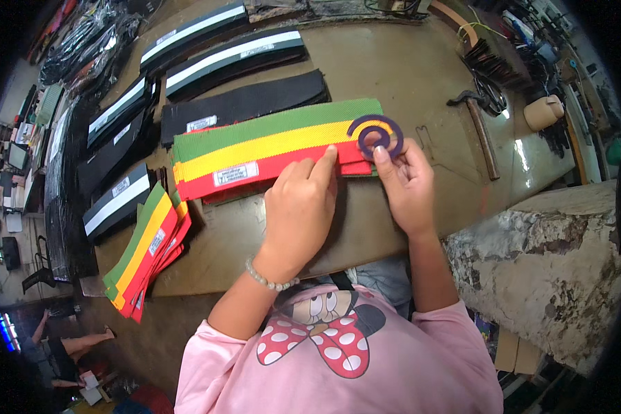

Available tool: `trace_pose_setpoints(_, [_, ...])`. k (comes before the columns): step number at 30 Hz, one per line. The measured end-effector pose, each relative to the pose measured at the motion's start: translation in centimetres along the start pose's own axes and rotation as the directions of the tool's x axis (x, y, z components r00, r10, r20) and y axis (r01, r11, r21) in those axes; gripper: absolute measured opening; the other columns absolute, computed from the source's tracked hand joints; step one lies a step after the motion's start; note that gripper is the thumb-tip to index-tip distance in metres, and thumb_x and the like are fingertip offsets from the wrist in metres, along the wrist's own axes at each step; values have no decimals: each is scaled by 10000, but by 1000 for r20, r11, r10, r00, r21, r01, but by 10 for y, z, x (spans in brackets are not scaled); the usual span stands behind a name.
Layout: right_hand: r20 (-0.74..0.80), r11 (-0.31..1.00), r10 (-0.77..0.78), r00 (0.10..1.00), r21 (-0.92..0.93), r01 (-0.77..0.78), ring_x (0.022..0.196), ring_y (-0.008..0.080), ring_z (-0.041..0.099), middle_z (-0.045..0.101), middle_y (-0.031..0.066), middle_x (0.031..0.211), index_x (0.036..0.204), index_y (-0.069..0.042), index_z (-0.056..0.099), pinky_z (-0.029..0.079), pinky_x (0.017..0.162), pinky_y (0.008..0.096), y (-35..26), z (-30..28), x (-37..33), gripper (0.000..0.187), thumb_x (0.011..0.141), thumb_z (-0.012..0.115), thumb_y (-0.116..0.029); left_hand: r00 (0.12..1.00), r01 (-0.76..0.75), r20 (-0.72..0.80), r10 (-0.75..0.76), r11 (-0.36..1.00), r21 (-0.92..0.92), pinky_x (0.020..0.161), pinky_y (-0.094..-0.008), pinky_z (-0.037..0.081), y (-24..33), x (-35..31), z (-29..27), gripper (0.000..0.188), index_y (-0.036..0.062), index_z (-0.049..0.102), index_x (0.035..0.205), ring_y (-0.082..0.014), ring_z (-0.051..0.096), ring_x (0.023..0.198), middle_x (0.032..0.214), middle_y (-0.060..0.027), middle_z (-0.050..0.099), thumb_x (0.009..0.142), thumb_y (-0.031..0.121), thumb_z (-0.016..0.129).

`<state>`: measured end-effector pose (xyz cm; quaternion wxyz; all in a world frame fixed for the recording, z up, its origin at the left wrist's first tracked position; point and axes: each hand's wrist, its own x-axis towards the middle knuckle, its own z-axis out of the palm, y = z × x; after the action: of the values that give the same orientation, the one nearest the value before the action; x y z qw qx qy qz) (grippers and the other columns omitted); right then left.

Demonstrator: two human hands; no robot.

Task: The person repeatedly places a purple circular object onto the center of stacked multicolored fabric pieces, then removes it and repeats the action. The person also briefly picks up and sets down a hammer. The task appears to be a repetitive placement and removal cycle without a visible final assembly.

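A stack of long, curved fabric strips [255, 147], banded green, yellow and red with a white label, lies in front of me. My left hand [298, 214] is at its near edge, forefinger laid on the red band and the other fingers bent. The left thumb is hidden. Between the thumb and fingers of my right hand [408, 181] is a flat dark purple spiral piece [398, 131], over the right end of the top strip. Yellow and red show through the gaps of the spiral.
More striped strips [147, 248] fan over the table's near left edge. Stacks of black strips with white bands [234, 58] stand behind and left. A hammer [483, 138] lies at the right, by a tan cup-shaped container [544, 110]. Rough stone [538, 262] borders the table's right side.
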<state>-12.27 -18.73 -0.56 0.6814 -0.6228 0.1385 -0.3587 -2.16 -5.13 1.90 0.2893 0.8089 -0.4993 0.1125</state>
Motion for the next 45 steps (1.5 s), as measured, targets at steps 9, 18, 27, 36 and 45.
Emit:
trace_pose_setpoints(9, [19, 996, 0, 1000, 85, -2, 1034, 102, 609, 643, 65, 1110, 1092, 30, 563, 492, 925, 251, 5, -2, -3, 141, 1004, 589, -77, 988, -93, -132, 85, 994, -59, 592, -389, 495, -3, 0, 12, 110, 37, 666, 923, -270, 612, 695, 765, -99, 605, 833, 68, 723])
trace_pose_setpoints(18, [183, 877, -231, 956, -386, 286, 1011, 233, 641, 634, 147, 1111, 951, 37, 642, 508, 865, 325, 5, -10, -1, 120, 896, 678, -64, 985, -46, -173, -18, 933, -357, 705, -368, 512, -21, -22, 10, 127, -19, 639, 938, -289, 639, 784, 875, -129, 665, 831, -36, 705])
trace_pose_setpoints(27, [253, 810, -274, 928, -460, 365, 1034, 271, 638, 628, 167, 1139, 949, 31, 656, 495, 899, 339, -2, -6, -1, 120, 853, 692, -32, 984, 33, -143, -105, 900, -434, 708, -378, 516, -20, -23, 10, 100, -14, 642, 926, -305, 641, 794, 867, -138, 665, 842, -31, 692])
trace_pose_setpoints(36, [-134, 987, -154, 979, 31, 159, 1014, 209, 659, 654, 132, 1138, 1165, 55, 576, 516, 923, 316, 8, -11, -5, 204, 998, 552, -60, 925, 167, 379, -38, 935, -314, 684, -408, 527, -13, -34, -37, 262, 120, 680, 1144, -284, 656, 788, 831, -127, 683, 883, 113, 696])
trace_pose_setpoints(45, [-377, 975, -180, 909, 52, 215, 872, 157, 665, 664, 111, 1018, 1082, 23, 587, 578, 800, 330, 16, -23, -5, 132, 1011, 551, -82, 987, -158, 15, 158, 987, -25, 867, -414, 480, -66, 6, -64, 199, 83, 694, 1035, -273, 641, 905, 931, -86, 672, 837, 66, 689])
